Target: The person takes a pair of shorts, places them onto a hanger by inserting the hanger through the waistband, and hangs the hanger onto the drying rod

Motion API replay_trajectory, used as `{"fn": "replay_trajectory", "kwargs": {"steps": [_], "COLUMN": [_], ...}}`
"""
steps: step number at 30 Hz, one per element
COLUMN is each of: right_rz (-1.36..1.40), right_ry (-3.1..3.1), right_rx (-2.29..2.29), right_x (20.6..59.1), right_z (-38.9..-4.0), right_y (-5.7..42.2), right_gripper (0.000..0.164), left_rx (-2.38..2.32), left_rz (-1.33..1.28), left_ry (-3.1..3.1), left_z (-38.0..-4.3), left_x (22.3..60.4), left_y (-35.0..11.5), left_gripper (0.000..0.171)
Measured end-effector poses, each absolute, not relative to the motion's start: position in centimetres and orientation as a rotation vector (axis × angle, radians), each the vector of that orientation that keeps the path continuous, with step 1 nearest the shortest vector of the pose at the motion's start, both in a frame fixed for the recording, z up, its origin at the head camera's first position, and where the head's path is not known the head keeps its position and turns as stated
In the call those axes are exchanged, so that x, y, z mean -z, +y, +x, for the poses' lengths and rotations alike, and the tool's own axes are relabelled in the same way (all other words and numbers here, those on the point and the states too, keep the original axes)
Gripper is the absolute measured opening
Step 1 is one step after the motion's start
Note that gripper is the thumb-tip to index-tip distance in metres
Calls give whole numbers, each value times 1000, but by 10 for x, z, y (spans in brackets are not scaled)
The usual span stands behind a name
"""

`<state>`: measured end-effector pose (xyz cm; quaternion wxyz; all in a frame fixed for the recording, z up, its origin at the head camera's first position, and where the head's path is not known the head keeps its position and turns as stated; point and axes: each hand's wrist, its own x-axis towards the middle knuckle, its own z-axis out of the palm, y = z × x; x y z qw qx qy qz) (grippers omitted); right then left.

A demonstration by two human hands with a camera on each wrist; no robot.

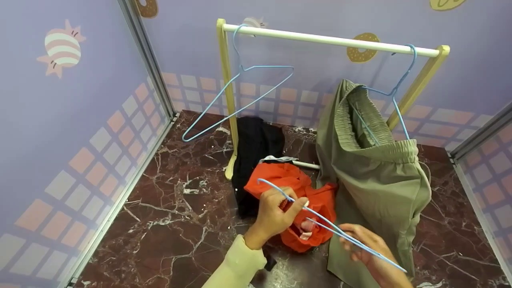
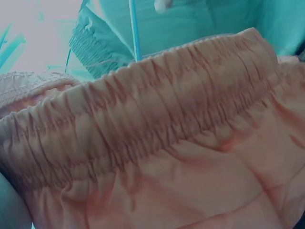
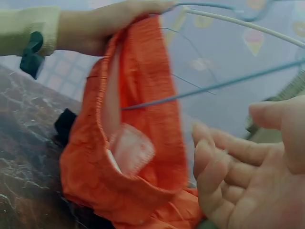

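In the head view my left hand (image 1: pixel 276 212) pinches a blue clothes hanger (image 1: pixel 340 231) near its neck, together with the waistband of orange elastic-waisted bottoms (image 1: pixel 326 198). The right wrist view shows the bottoms (image 3: pixel 138 86) hanging from the left hand (image 3: pixel 109 26); a label shows inside the gaping waist, where one end of the hanger (image 3: pixel 205 89) reaches in. My right hand (image 1: pixel 368 248) is beside the hanger's other end. In the right wrist view the right hand (image 3: pixel 248 162) has loosely bent fingers with nothing between them. Gathered waistband (image 2: pixel 143 102) fills the left wrist view.
A rack with a white rail (image 1: pixel 320 38) stands by the wall. An unloaded blue hanger (image 1: pixel 240 96) hangs at its left, and olive-green pants (image 1: pixel 372 176) on another hanger (image 1: pixel 400 92) at its right. Black cloth (image 1: pixel 256 144) lies on the marbled floor (image 1: pixel 160 224).
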<state>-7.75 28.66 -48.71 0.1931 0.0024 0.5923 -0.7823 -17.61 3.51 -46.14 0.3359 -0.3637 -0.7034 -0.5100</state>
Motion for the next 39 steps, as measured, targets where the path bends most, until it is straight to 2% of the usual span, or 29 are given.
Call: {"fn": "replay_trajectory", "kwargs": {"steps": [3,8,17,26,33,39], "right_rz": [111,-11,27,150,235,151], "right_ry": [1917,2092,2206,2366,2391,2395], "right_rx": [2049,2015,2086,1959,1806,1709], "right_x": [489,491,489,495,507,518], "right_z": [-81,-88,-103,-107,-108,-107], "right_y": [270,248,224,215,219,223], "right_gripper": [38,47,56,19,22,23], "left_rx": [1365,1416,1468,1475,1485,1504], "left_rz": [-974,-979,-991,-972,-955,-945], "left_ry": [-1806,-1785,-1765,-1747,-1730,-1717], "left_z": [-173,-170,-170,-171,-173,-174], "left_x": [461,462,460,461,459,458], "left_y": [39,42,42,40,36,33], "left_gripper": [30,29,28,25,29,29]}}
